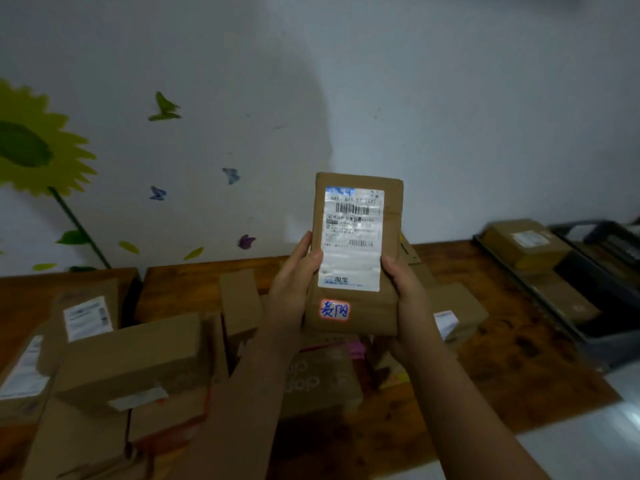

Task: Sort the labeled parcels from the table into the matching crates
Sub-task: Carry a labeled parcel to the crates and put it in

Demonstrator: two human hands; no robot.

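Above piled boxes (131, 355), left grip (294, 285) and right grip (408, 296) clasp one upright parcel (353, 244).

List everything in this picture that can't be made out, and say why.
Head view only:
- White label on the held parcel: small print too small and blurred to read.
- Left hand and right hand: fingers hidden behind the parcel.
- Crate at right: cut off by the picture's edge; no tag shows.
- Boxes on the table: partly hidden by the arms, left ones blurred.
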